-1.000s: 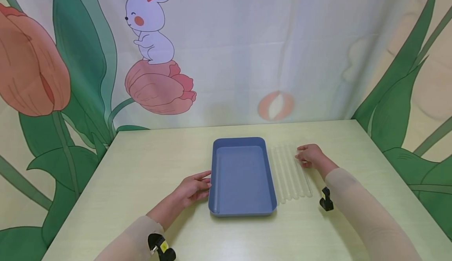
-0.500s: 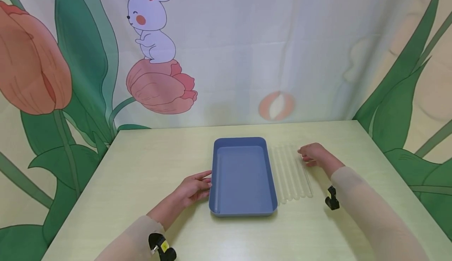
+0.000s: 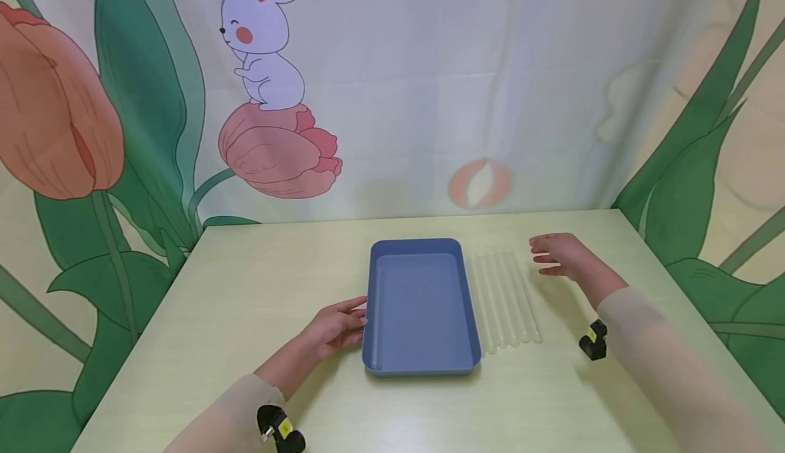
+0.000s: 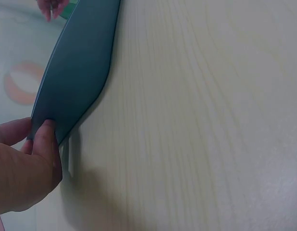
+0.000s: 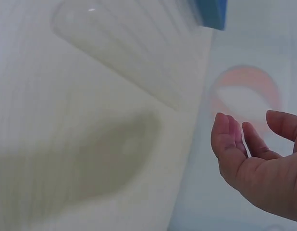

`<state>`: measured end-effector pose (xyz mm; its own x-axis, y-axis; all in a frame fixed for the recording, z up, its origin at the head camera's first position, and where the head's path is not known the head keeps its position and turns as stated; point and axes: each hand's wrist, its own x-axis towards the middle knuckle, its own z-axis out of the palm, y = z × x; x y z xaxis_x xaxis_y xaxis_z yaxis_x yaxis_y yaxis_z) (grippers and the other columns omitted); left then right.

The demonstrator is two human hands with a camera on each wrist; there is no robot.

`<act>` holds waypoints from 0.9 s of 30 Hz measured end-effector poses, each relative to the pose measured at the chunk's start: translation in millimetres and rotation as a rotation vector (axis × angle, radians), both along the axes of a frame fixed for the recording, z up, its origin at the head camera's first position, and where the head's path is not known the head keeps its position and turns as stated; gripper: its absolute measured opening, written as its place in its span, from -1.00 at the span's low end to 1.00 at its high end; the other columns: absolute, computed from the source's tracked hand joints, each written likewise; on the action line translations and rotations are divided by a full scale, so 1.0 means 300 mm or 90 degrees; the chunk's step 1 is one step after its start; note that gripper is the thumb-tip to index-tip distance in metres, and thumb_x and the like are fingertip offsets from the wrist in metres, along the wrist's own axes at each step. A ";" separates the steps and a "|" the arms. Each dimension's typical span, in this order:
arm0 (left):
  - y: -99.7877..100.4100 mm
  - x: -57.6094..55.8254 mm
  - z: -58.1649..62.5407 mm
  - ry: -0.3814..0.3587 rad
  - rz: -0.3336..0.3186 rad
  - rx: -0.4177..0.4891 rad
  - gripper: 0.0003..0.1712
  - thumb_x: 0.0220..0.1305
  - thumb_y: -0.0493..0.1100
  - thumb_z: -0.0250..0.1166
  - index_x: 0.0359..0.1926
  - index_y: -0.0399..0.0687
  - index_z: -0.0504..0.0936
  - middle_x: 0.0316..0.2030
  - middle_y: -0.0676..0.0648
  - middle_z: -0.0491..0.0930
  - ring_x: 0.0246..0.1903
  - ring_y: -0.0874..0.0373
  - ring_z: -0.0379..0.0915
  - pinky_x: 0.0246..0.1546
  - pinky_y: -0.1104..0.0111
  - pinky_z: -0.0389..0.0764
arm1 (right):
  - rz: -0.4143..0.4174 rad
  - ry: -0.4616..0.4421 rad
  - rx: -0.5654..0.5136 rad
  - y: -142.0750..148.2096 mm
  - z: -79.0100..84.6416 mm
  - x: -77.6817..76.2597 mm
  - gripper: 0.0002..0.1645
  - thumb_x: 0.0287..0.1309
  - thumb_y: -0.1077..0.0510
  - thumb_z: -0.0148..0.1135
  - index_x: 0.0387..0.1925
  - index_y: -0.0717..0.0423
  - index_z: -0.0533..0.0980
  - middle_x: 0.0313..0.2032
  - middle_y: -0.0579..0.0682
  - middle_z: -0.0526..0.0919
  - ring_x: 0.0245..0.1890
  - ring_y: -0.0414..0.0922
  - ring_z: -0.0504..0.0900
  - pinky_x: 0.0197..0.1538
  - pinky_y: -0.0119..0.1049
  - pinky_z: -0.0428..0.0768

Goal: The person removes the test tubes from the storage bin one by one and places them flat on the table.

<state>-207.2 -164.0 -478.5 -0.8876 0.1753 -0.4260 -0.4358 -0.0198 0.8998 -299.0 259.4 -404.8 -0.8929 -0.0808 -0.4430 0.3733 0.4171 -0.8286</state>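
A blue rectangular tray (image 3: 423,310) lies on the table, its long sides pointing away from me. My left hand (image 3: 334,327) rests its fingertips against the tray's left wall; the left wrist view has fingers (image 4: 46,137) touching the outer wall near the rim. Several clear tubes with rounded ends, like test tubes (image 3: 504,300), lie side by side just right of the tray. Along the tray's left inner wall runs a faint long shape (image 3: 377,317) that looks like another tube. My right hand (image 3: 561,254) hovers right of the tubes, fingers loosely bent and holding nothing.
The pale wood-grain table (image 3: 276,262) reaches back to a printed curtain (image 3: 392,99) with a rabbit and tulips. A small black device (image 3: 593,340) is fixed at the right wrist, and another (image 3: 281,429) at the left.
My right hand has drawn away from the rightmost tube, moving right and slightly back, and its fingers have spread. The left hand, tray and tubes stay put.
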 end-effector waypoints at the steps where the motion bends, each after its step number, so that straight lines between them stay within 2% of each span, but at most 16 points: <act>1: 0.000 0.000 0.000 0.000 -0.001 0.000 -0.34 0.42 -0.46 0.11 0.51 -0.28 0.28 0.39 -0.43 0.39 -0.22 0.31 0.65 -0.22 0.51 0.70 | -0.004 0.001 -0.010 0.000 0.013 0.000 -0.27 0.62 0.01 -0.23 0.56 0.40 0.01 0.54 0.41 0.08 0.53 0.27 0.20 0.37 -0.07 0.55; 6: -0.001 -0.001 0.000 0.002 -0.003 0.005 -0.34 0.43 -0.46 0.10 0.51 -0.29 0.27 0.39 -0.43 0.39 -0.22 0.31 0.65 -0.22 0.51 0.70 | -0.009 0.016 -0.044 -0.004 0.068 0.002 -0.28 0.63 -0.01 -0.25 0.59 0.32 0.00 0.56 0.35 0.10 0.54 0.23 0.20 0.21 -0.28 0.64; 9: -0.002 0.000 0.001 0.002 -0.006 0.009 -0.34 0.43 -0.46 0.10 0.52 -0.29 0.26 0.39 -0.43 0.38 -0.21 0.32 0.65 -0.21 0.52 0.69 | -0.008 0.027 -0.060 -0.014 0.093 0.006 -0.28 0.63 -0.02 -0.24 0.59 0.30 0.01 0.50 0.31 0.19 0.50 0.18 0.26 0.06 -0.41 0.66; 13: -0.002 0.001 0.002 0.001 -0.007 0.008 -0.34 0.44 -0.45 0.10 0.52 -0.28 0.26 0.40 -0.43 0.38 -0.21 0.31 0.65 -0.22 0.52 0.69 | 0.005 0.038 -0.085 -0.039 0.126 0.018 -0.27 0.63 -0.02 -0.20 0.59 0.29 0.01 0.41 0.21 0.29 0.43 0.11 0.33 -0.02 -0.48 0.66; 19: 0.000 0.002 0.002 0.002 -0.008 0.008 -0.34 0.44 -0.45 0.10 0.52 -0.28 0.27 0.40 -0.43 0.38 -0.20 0.31 0.65 -0.22 0.51 0.69 | 0.024 0.054 -0.120 -0.100 0.169 0.047 -0.28 0.61 0.01 -0.13 0.58 0.28 0.04 0.18 0.01 0.43 0.11 -0.16 0.50 -0.03 -0.51 0.66; 22: 0.000 0.002 0.002 0.002 -0.008 0.010 -0.34 0.44 -0.45 0.10 0.52 -0.28 0.27 0.40 -0.42 0.39 -0.20 0.31 0.65 -0.21 0.51 0.69 | 0.033 0.061 -0.119 -0.136 0.177 0.055 -0.29 0.60 0.02 -0.11 0.57 0.29 0.06 0.20 0.05 0.43 0.07 -0.18 0.50 -0.03 -0.51 0.67; 27: 0.000 0.000 0.001 0.000 -0.004 0.006 -0.34 0.43 -0.46 0.10 0.52 -0.28 0.27 0.40 -0.42 0.38 -0.20 0.31 0.65 -0.22 0.51 0.69 | 0.046 0.066 -0.119 -0.203 0.176 0.064 -0.32 0.60 0.06 -0.11 0.55 0.30 0.09 0.36 0.23 0.37 0.26 0.00 0.47 -0.02 -0.48 0.67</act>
<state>-207.1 -164.0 -478.2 -0.8865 0.1854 -0.4239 -0.4356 -0.0259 0.8998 -279.7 198.6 -352.1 -0.9215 -0.2190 -0.3208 0.2571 0.2750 -0.9264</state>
